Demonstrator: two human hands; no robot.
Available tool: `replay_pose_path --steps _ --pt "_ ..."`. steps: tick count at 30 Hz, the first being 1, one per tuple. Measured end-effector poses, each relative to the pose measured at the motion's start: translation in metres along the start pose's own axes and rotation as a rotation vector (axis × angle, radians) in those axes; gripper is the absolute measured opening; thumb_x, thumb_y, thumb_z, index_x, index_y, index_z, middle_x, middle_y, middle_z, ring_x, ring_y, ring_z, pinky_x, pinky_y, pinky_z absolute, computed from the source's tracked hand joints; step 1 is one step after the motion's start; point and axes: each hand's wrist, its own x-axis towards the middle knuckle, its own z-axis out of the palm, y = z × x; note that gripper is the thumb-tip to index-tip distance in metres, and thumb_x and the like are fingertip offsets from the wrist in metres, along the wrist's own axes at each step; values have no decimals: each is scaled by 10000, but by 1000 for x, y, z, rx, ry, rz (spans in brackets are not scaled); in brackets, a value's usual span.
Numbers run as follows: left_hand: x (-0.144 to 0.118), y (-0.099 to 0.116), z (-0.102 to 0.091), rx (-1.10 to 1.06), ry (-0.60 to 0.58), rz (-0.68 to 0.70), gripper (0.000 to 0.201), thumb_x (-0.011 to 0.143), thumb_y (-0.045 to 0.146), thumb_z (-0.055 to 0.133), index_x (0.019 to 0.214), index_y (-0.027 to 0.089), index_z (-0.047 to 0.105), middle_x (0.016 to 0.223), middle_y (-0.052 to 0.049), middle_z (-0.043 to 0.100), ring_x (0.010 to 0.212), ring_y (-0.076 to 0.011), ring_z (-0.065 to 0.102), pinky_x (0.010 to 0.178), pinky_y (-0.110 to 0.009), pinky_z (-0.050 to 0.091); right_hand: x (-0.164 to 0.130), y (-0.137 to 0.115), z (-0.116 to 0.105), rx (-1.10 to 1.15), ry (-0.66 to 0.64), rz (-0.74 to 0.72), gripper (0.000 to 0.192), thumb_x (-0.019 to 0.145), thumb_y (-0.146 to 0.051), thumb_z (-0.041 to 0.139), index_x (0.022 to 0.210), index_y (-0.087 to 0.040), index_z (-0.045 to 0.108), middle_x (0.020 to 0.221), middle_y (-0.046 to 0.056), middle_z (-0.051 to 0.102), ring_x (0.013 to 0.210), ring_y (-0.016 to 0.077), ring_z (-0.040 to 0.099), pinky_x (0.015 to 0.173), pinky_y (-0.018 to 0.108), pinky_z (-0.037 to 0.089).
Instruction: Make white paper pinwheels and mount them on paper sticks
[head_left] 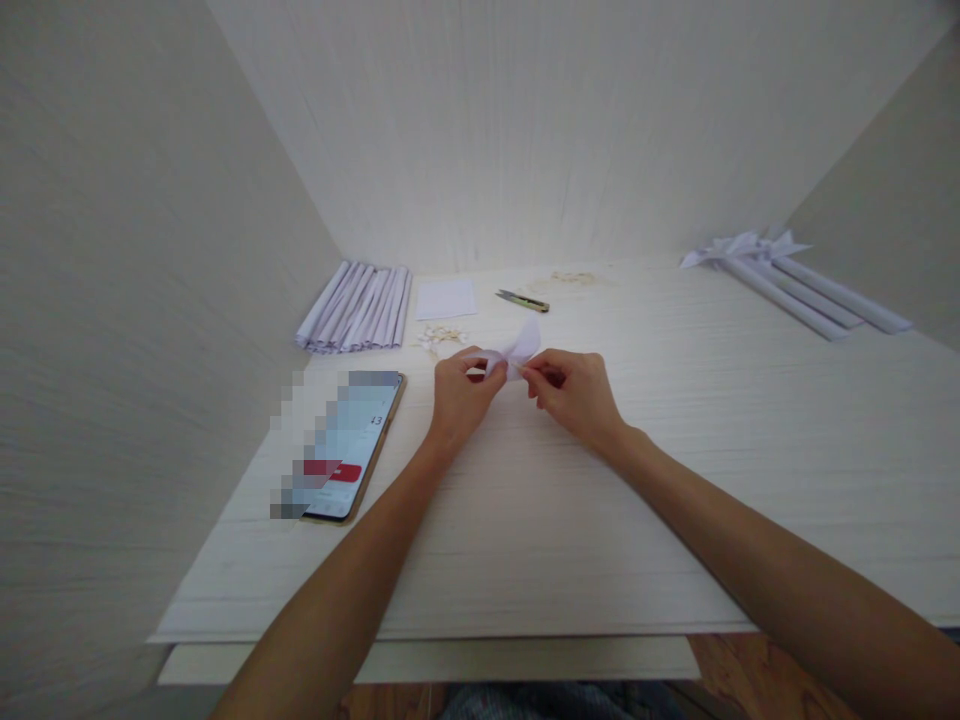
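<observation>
Over the middle of the table, my left hand [463,395] is closed around a white paper pinwheel [525,343], its thumb pressing near the middle of the folds. One curved blade stands up between the hands. My right hand [574,390] is closed in a pinch right at the pinwheel's centre. A small thin pale piece seems to sit in its fingertips, mostly hidden. Just beyond the left hand lies a small pile of short pale sticks with white ends [444,337]. Thread snips [523,300] rest behind the pinwheel.
Rolled paper tubes [356,308] lie side by side at the back left, beside a square of white paper [447,299]. A phone [352,445] lies left of my arms. Finished-looking pinwheels on paper tubes [795,290] lie back right. Thin pale bits [574,278] are near the back wall.
</observation>
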Motion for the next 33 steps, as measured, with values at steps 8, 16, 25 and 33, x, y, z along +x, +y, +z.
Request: replay_pose_path --steps 8,16,25,33 --pt "-2 -2 0 97 25 126 132 660 175 519 584 126 615 633 -15 591 589 -94 539 500 -179 459 6 -3 6 736 -103 548 106 599 -153 562 499 -126 538 404 -19 523 318 36 413 327 154 311" --pt "-3 1 0 96 17 174 128 674 173 517 601 127 612 621 -5 571 582 -87 531 525 -181 474 -4 -5 2 167 74 100 80 636 -206 572 579 -150 568 470 -14 546 414 80 490 435 200 365" --pt "-4 1 -3 160 11 253 116 673 158 504 593 142 588 612 1 564 571 -82 515 516 -172 454 6 -10 -1 716 -153 589 99 602 -141 541 504 -133 533 408 -22 502 326 36 396 343 160 319" --pt "-4 -1 -2 145 24 209 86 660 166 510 590 149 557 595 10 547 553 -85 511 517 -183 460 -3 -6 2 244 35 139 89 636 -192 578 557 -158 559 472 -11 542 410 81 473 423 201 373"
